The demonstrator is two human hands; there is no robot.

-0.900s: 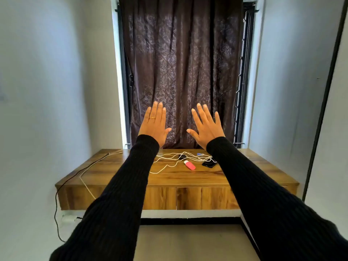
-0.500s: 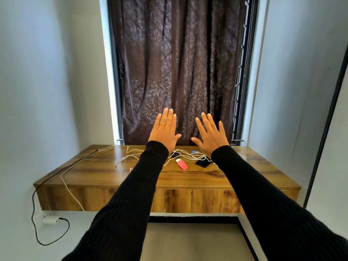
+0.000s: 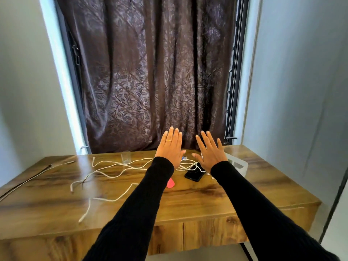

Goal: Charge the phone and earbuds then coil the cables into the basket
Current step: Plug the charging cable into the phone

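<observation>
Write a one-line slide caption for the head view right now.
Both bare hands, left and right, spread open above tangled white cables and a black phone on the wooden desk.

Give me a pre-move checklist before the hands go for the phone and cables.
1. Both hands free: ok. The left hand and right hand are open and hold nothing.
2. Phone in view: ok, on the wooden table, partly under the right wrist.
3. White cables untangled: not ok, they sprawl and cross.
4. Earbuds found: cannot tell; the pink case is half hidden.
5. Basket located: cannot tell.
6. Glass clear of cables: not ok, one passes right by it.
</observation>
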